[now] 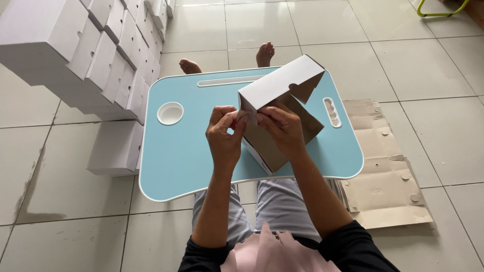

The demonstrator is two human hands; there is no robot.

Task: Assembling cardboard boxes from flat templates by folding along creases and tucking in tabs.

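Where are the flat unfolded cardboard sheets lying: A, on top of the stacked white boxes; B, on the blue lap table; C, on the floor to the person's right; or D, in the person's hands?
C: the flat cardboard sheets lie piled on the tiled floor right of the blue lap table, while both hands hold a part-folded box.

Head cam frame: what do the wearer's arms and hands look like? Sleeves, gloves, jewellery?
Both hands are bare: no gloves, and no rings or watch that I can see on the left hand or right hand. Forearms are uncovered up to above the elbow. Dark, near-black sleeves start at the upper arms, at the bottom edge of the view. No markings visible on them.
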